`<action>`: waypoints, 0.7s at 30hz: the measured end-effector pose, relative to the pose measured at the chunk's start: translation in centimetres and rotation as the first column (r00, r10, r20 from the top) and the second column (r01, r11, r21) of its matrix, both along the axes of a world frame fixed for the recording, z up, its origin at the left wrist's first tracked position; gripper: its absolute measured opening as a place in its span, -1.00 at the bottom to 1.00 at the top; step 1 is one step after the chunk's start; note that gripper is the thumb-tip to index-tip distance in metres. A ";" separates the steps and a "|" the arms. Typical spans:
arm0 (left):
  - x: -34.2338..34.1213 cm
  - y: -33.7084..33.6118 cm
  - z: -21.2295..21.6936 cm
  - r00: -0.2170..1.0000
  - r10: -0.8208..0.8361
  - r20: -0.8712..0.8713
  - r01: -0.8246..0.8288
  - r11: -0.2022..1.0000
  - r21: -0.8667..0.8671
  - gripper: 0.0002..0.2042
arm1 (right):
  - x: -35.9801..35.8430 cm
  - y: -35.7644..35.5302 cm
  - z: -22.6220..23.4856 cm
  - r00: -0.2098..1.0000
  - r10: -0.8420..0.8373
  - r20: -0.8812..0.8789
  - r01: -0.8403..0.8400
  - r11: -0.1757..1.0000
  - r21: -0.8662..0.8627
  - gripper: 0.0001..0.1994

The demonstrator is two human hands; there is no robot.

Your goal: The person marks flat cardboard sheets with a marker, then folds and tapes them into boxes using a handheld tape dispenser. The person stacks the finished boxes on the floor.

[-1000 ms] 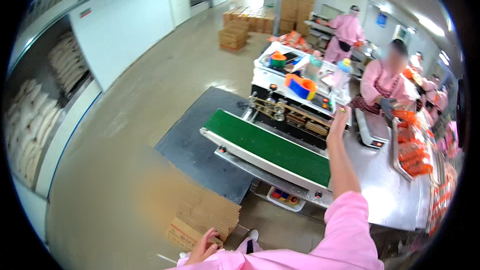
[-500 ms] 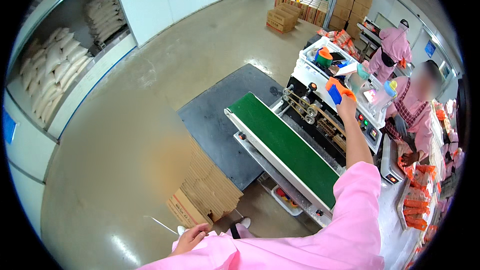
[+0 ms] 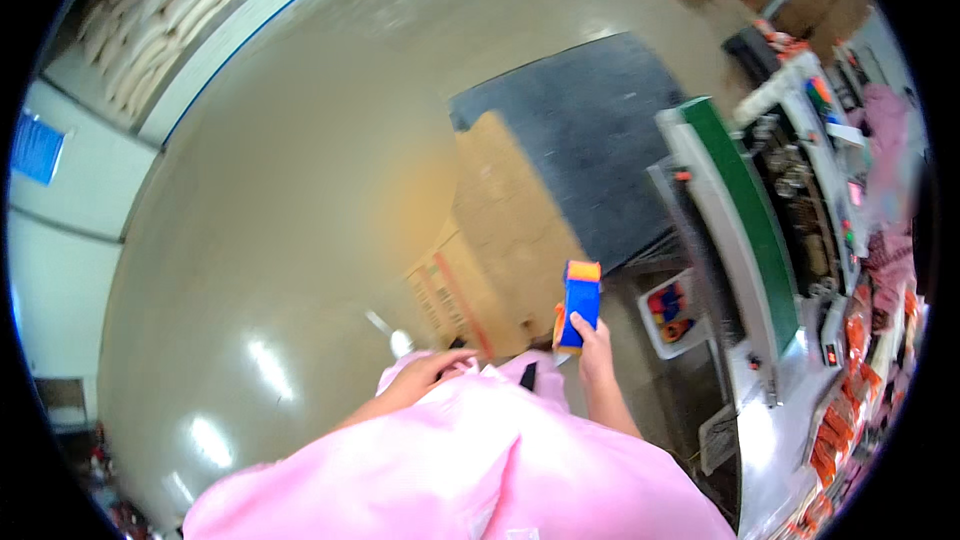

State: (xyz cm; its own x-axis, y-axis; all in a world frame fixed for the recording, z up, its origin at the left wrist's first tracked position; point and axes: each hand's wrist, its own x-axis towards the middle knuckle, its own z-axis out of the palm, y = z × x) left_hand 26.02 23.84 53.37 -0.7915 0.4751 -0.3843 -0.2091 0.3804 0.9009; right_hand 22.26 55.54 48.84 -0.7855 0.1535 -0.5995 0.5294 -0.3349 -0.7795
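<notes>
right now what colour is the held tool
Tool: blue and orange, clearest in the head view.

Workroom: floor (image 3: pixel 330 120) catching light.
Glare streaks (image 3: pixel 270 368) are shining lower left. Pale wall (image 3: pixel 105 175) is curving down the left, blue notice (image 3: pixel 38 147) hanging on it. White sacks (image 3: pixel 165 30) are lying stacked upper left; dark panel (image 3: pixel 590 140) is lying flat; steel table (image 3: pixel 775 485) is gleaming at right.

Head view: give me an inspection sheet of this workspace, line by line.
Surface: in view, brown cardboard overlaps the edge of the dark flat surface.
Things in hand: one blue-and-orange tool.
Clutter: white bin of coloured items, left of the green conveyor belt.
Hands: right hand grips the tool; left hand is by the pink clothing, its hold unclear.
Cables: nothing seen.
Surroundings: white sacks at upper left, orange packs at lower right.
</notes>
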 end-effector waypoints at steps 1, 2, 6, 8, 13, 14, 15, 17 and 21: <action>0.0 -3.2 -1.4 0.998 -0.033 -0.046 0.031 0.999 -0.033 -0.62 | 1.6 -4.7 -1.4 0.994 0.042 0.099 -0.038 0.998 -0.040 -0.67; -0.1 -6.2 -2.7 0.995 -0.088 -0.053 0.081 0.989 -0.123 -0.64 | 3.2 -8.9 -2.8 0.978 0.076 0.194 -0.063 0.995 -0.074 -0.65; -0.3 -15.4 -7.5 0.978 -0.103 0.183 0.166 0.914 -0.369 -0.61 | 7.8 -21.8 -5.6 0.938 0.176 0.298 -0.114 0.970 -0.215 -0.63; -0.3 -19.4 -11.9 0.975 -0.068 0.210 0.137 0.933 -0.332 -0.61 | 9.0 -25.0 -6.8 0.937 0.226 0.266 -0.094 0.897 -0.432 -0.57; -5.4 -22.6 -18.9 0.951 -0.223 0.213 0.302 0.815 -0.495 -0.58 | 8.7 -26.9 -5.4 0.971 -0.034 0.236 0.096 0.961 -0.259 -0.65; -7.4 -22.0 -20.0 0.949 -0.232 0.215 0.312 0.797 -0.517 -0.58 | 8.6 -26.4 -6.0 0.963 -0.127 0.237 0.178 0.962 -0.207 -0.68; -9.4 -21.6 -21.4 0.950 -0.232 0.211 0.311 0.779 -0.544 -0.58 | 8.5 -25.7 -7.7 0.951 -0.158 0.266 0.207 0.964 -0.165 -0.73; -12.1 -22.0 -26.7 0.970 -0.241 -0.013 0.189 0.791 -0.582 -0.56 | 8.3 -24.5 -11.3 0.931 -0.194 0.308 0.238 0.965 -0.112 -0.74; -21.0 -19.1 -31.1 0.971 -0.235 -0.045 0.145 0.728 -0.671 -0.47 | 9.8 -21.6 -23.2 0.877 -0.386 0.286 0.349 0.921 0.171 -0.74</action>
